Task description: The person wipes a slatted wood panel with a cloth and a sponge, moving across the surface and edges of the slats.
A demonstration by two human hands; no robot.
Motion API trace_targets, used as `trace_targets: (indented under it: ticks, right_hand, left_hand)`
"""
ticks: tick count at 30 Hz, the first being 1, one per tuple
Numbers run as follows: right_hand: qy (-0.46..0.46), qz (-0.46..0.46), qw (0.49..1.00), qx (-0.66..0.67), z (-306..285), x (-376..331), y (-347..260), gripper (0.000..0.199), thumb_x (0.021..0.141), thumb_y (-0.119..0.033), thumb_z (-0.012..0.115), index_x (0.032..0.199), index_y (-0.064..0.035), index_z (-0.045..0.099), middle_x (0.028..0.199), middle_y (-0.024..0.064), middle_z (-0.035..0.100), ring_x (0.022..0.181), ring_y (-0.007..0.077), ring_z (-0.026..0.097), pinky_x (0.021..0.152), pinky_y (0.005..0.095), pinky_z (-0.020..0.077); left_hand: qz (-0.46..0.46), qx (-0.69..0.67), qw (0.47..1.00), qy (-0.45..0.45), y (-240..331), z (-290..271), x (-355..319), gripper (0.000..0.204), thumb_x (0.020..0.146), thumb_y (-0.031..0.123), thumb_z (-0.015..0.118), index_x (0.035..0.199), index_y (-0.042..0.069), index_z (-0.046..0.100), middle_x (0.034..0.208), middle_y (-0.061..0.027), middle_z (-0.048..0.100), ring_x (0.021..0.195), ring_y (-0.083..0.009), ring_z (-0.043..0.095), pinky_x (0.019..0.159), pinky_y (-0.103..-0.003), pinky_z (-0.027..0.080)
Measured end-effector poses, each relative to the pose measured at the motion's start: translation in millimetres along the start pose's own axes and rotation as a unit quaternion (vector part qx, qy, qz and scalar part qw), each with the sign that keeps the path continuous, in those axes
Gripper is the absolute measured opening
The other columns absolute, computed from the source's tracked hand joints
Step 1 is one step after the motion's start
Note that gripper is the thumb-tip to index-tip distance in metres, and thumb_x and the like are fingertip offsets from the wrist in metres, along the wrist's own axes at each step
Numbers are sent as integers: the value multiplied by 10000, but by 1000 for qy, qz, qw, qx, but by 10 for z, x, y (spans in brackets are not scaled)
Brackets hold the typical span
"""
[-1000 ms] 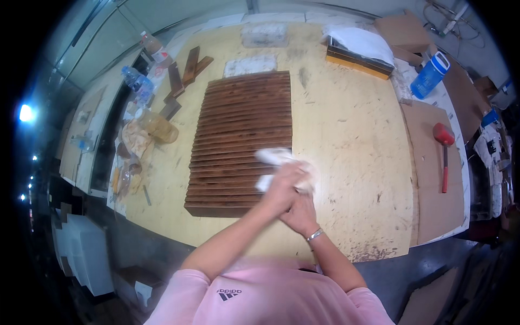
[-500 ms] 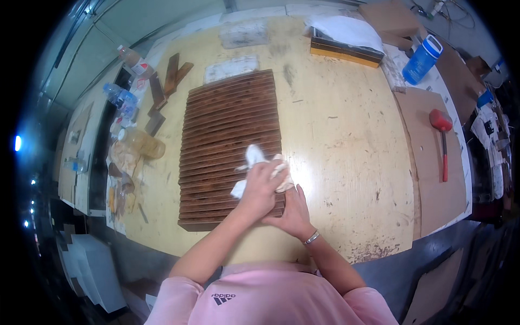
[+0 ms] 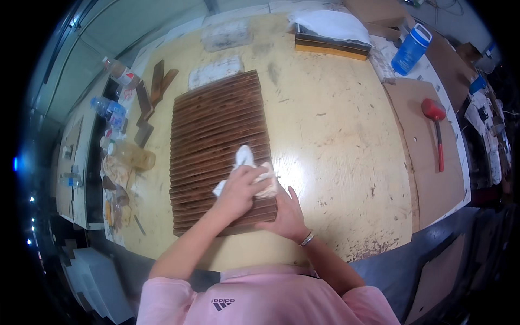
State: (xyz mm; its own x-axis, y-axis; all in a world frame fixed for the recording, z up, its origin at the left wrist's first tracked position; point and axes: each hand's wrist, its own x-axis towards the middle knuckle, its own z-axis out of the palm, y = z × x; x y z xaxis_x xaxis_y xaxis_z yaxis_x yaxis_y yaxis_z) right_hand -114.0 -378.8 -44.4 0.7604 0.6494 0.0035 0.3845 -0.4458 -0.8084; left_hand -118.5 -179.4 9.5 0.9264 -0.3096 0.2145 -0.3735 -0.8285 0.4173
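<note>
A dark brown wooden panel (image 3: 216, 124) with many parallel ridges lies flat on the worktable, its ridges running crosswise. My left hand (image 3: 236, 190) is closed over a crumpled white cloth (image 3: 245, 156) and presses it on the ridges near the panel's right side. Part of the cloth bulges out beyond the fingers, and the fingertips are partly hidden in it. At the near right corner, my right hand (image 3: 287, 216) grips the panel, thumb along the near edge and fingers against the right side. A silver bracelet (image 3: 307, 239) circles that wrist.
On the left stand several bottles, one holding yellowish liquid (image 3: 132, 155), beside loose brown wood strips (image 3: 157, 81). White blocks (image 3: 216, 71) lie behind the panel. A black-and-yellow box (image 3: 333, 47), a blue bottle (image 3: 410, 51) and a red mallet (image 3: 433, 110) on cardboard are to the right.
The whole view has shifted slightly. My left hand and the cloth have moved a little toward me and inward from the panel's right edge. My right hand stays at the corner.
</note>
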Motion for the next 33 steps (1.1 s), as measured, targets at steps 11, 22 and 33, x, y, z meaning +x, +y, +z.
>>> trace_targets:
  ticks: [11, 22, 33]
  right_hand:
    - [-13, 17, 1000, 20, -71, -3, -95, 1342, 642, -411, 920, 1588, 42, 83, 1595, 237, 338, 1487, 328, 336, 1238, 524, 145]
    - [9, -10, 1000, 15, 89, 39, 48, 1361, 607, -370, 902, 1577, 82, 62, 1600, 266, 266, 1472, 388, 301, 1229, 494, 183]
    - [10, -9, 990, 142, 170, 50, 47, 1342, 629, -224, 892, 1604, 21, 4, 1499, 224, 377, 1355, 381, 382, 1179, 452, 288]
  left_hand:
    - [-354, 44, 907, 224, -565, -892, -1057, 609, 848, -37, 634, 1444, 31, 532, 1495, -213, 496, 1385, -350, 468, 1162, -407, 349]
    - [-445, -484, 699, 281, -680, -466, -2161, 698, 994, 171, 617, 1563, -58, 283, 1558, -135, 437, 1411, -213, 432, 1169, -338, 314]
    - [-454, -464, 734, 199, -800, -515, -2045, 683, 917, 115, 693, 1522, 9, 393, 1448, -86, 548, 1302, -198, 516, 1118, -335, 368]
